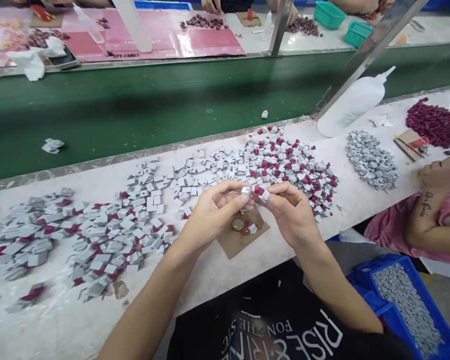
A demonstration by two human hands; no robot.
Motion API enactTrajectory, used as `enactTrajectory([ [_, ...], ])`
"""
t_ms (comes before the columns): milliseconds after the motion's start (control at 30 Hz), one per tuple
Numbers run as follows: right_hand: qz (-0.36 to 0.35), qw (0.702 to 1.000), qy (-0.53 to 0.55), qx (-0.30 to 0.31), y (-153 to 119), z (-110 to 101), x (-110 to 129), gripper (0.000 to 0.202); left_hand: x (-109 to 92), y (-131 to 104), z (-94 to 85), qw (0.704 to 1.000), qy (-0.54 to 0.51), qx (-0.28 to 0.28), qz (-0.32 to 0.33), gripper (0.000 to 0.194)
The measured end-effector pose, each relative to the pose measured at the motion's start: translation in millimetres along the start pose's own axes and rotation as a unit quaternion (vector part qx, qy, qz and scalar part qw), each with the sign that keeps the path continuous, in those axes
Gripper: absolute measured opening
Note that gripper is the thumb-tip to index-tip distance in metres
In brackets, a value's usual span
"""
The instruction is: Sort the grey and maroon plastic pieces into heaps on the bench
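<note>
Between the fingertips of my left hand (223, 205) is a small light grey plastic piece (246, 191). My right hand (290, 210) pinches a grey-and-maroon plastic piece (261, 193), its maroon end turned toward the left hand. The two pieces are close together; whether they touch I cannot tell. Below the hands lies a brown cardboard square (243, 242) with a small round orange-rimmed container (238, 223) and a loose grey piece (252, 228) on it. Just beyond, a heap of grey-and-maroon pieces (285, 162) meets plain grey pieces (225, 162).
More grey-and-maroon pieces (108, 245) cover the left of the table. At right stand a white squeeze bottle (354, 102), a grey pile (372, 159) and a maroon pile (435, 122). A co-worker's arm (433, 205) rests at right, above a blue crate (440, 320). A green conveyor belt (153, 110) runs behind.
</note>
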State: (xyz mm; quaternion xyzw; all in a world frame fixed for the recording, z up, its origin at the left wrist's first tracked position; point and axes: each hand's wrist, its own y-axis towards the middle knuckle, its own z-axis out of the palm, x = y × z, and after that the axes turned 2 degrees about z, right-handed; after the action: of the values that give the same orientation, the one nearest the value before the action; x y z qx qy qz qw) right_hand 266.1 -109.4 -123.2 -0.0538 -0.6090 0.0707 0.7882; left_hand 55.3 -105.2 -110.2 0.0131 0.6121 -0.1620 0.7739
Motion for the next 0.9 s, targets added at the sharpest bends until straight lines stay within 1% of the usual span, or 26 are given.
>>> enactTrajectory([
  [133,-0.017,0.999,-0.036,0.006,0,-1,-2,0.029,2,2,-1.1,1.000,-0.005,0.006,0.002,0.036],
  [267,-0.037,0.998,-0.049,0.002,0,1,-3,0.026,0,2,0.0,1.000,0.004,0.011,0.012,0.032],
  [400,-0.030,0.997,-0.070,0.011,-1,0,1,0.027,-2,0,1.7,1.000,0.017,0.009,0.020,0.031],
  [567,-0.038,0.995,-0.091,0.023,-1,-1,5,0.026,0,-3,4.4,1.000,0.012,0.016,0.003,0.036],
  [667,-0.039,0.994,-0.098,0.037,-1,-2,5,0.024,0,-3,5.0,0.999,0.028,0.007,0.017,0.034],
  [767,-0.028,0.993,-0.100,0.047,0,-3,6,0.024,-2,-2,3.3,0.999,0.044,0.011,0.026,0.029],
  [900,-0.029,0.991,-0.119,0.058,4,1,8,0.023,-5,4,-5.0,0.997,0.065,0.037,0.024,0.024],
])
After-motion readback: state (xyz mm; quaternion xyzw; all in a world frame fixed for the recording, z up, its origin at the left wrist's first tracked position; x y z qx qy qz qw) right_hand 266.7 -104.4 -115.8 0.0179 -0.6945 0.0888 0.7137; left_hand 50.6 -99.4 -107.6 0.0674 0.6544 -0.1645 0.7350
